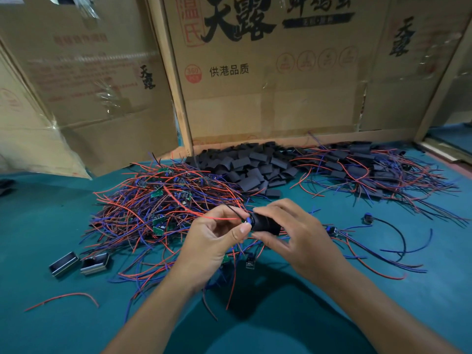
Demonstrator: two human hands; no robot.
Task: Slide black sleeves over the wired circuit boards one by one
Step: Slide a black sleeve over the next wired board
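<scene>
Above the green table, my right hand (291,236) grips a black sleeve (265,224) between thumb and fingers. My left hand (217,238) pinches a wired circuit board (247,221) at the sleeve's left mouth; only a blue tip and its red and black wires show. A tangled heap of bare wired boards (163,200) lies to the left. Loose black sleeves (250,164) are piled behind the hands. Boards wearing sleeves (370,169) lie heaped at the right.
Two small metal boxes (79,263) sit at the front left. A few stray wired boards (367,219) lie right of my hands. A lone red wire (63,297) lies near the front left. Cardboard walls (268,80) close off the back of the table.
</scene>
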